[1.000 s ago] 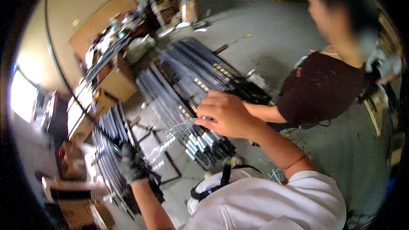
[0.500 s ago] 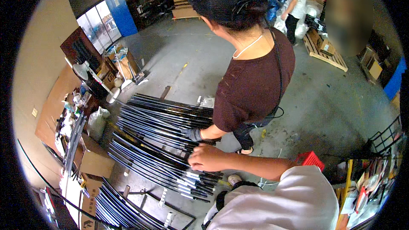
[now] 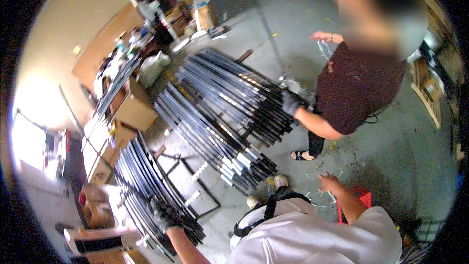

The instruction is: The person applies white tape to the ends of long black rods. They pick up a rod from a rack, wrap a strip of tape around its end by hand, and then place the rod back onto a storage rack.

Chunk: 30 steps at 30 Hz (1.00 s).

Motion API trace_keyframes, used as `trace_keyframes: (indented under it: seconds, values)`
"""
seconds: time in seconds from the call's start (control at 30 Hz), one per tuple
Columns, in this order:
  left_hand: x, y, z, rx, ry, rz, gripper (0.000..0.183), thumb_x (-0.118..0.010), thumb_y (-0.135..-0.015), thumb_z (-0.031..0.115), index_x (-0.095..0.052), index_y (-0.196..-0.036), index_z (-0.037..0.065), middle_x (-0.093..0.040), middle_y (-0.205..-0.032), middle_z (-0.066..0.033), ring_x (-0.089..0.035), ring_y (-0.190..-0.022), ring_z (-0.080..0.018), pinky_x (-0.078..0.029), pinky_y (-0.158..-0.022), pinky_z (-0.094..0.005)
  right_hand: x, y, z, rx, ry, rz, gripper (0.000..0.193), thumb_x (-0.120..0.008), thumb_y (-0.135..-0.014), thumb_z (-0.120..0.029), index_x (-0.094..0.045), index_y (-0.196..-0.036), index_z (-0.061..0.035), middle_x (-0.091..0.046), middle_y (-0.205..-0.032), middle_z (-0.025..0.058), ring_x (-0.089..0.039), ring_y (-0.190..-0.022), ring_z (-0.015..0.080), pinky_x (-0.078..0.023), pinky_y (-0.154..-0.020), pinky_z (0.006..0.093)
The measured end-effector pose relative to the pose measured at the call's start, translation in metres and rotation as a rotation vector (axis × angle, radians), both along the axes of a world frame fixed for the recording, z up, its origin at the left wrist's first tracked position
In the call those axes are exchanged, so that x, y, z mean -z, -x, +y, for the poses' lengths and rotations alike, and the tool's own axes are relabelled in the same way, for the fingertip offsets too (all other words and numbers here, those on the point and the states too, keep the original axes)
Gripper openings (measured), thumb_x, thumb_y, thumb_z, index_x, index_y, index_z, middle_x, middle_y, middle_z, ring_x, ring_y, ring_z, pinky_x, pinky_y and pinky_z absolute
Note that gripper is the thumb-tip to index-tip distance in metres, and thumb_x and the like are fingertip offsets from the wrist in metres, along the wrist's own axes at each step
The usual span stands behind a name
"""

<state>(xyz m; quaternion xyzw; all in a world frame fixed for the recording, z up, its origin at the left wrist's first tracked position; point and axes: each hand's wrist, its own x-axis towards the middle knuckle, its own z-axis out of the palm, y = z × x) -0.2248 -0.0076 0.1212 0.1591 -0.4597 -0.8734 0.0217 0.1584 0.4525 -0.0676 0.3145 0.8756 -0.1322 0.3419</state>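
My left hand (image 3: 165,214), in a dark glove, is at the lower left over a rack of long black tubes (image 3: 139,166). Its fingers curl round a dark tube that slants up to the left; blur softens the grip. My bare right hand (image 3: 331,184) hangs at the lower right with its fingers stretched out. Thin white cords (image 3: 317,206) show around it; whether it touches them I cannot tell. Two larger bundles of black tubes (image 3: 234,93) with shiny pale ends lie in front of me.
A co-worker in a dark brown top (image 3: 361,93) stands at the right, a gloved hand (image 3: 291,102) on the far tubes and white cords in the other hand. A red crate (image 3: 360,198) is by my right arm. Cardboard boxes (image 3: 132,105) stand left; a black metal frame (image 3: 207,205) lies between.
The view has swung left. My right hand has come back from the tubes toward my right side. My gloved left hand has come into view. The co-worker has turned and raised one hand.
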Motion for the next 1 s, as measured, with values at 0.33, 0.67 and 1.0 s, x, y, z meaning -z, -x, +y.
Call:
trace_keyframes:
  seconds: [0.33,0.67,1.0]
  values:
    - [0.004,-0.063,0.057,-0.107,0.376,-0.221,0.020,-0.056,-0.086,0.016,-0.048,-0.105,0.018,-0.045,-0.054,0.0033,-0.040,-0.036,-0.0087,-0.031,-0.029,-0.0238,0.006,0.025,0.052,0.120,0.279,0.121,0.030,-0.058,-0.080,-0.027,-0.060,-0.062,-0.0030,-0.061,-0.057,0.0091,-0.059,-0.053,0.0215,-0.047,-0.059,0.0354]
    - [0.078,-0.146,0.029,-0.102,0.576,-0.453,0.022,-0.063,-0.081,0.016,-0.051,-0.100,0.019,-0.045,-0.058,0.0046,-0.038,-0.043,-0.0078,-0.031,-0.037,-0.0227,0.030,0.107,0.080,0.048,0.546,0.228,0.017,-0.054,-0.081,-0.012,-0.054,-0.070,0.0006,-0.057,-0.053,0.0080,-0.057,-0.048,0.0153,-0.045,-0.048,0.0298]
    - [0.245,-0.161,-0.144,-0.132,0.840,-0.485,0.038,-0.064,-0.080,0.019,-0.047,-0.114,0.014,-0.058,-0.084,-0.0070,-0.050,-0.067,-0.0186,-0.045,-0.058,-0.0356,0.021,0.116,0.075,0.145,0.501,0.108,0.013,-0.049,-0.080,-0.008,-0.057,-0.074,-0.0001,-0.059,-0.058,0.0097,-0.054,-0.048,0.0157,-0.041,-0.048,0.0305]
